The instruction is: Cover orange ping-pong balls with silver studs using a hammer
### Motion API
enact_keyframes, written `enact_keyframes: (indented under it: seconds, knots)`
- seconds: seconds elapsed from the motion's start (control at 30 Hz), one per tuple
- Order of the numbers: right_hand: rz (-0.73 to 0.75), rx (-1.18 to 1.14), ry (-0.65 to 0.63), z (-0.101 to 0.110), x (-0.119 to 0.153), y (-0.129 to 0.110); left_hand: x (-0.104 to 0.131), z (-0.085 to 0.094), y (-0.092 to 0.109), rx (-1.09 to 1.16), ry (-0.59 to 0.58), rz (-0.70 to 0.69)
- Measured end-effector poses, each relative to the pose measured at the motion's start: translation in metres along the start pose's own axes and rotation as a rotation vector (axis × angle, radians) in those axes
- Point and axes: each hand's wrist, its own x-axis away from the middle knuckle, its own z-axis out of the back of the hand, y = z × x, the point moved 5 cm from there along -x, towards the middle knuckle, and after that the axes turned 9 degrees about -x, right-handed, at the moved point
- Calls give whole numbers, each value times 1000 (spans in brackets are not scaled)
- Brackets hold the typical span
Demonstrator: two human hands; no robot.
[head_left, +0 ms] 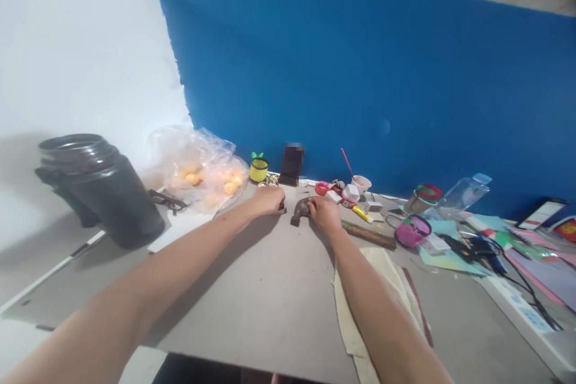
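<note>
A claw hammer point(300, 211) lies on the grey table, its wooden handle point(371, 235) stretching off to the right. My right hand point(326, 213) is closed around the metal head from above, and my wrist covers part of the handle. Left of the hammer head, my left hand point(268, 201) is closed just over the tabletop. A small dark bit point(282, 210) shows at its fingertips, too small to name. Just behind that hand are small gold-coloured pieces point(272, 180). A cream cloth point(373, 270) lies partly under my right forearm.
On the left stand a large dark flask point(101, 198) and a clear bag of orange fruit point(198, 174). Along the blue wall are a yellow pot point(258, 171), a phone point(291, 167) and a white cup point(361, 183). Papers, cables and a power strip point(517, 306) crowd the right.
</note>
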Motion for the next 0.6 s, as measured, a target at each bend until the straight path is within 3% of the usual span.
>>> enact_keyframes:
  seconds: [0.2, 0.6]
  knots:
    - [0, -27, -13, 0, -1, -1, -1, -4, -5, -6, -29, -8]
    - [-5, -45, -24, 0, -1, -1, 11, 4, -10, 68, 92, 31]
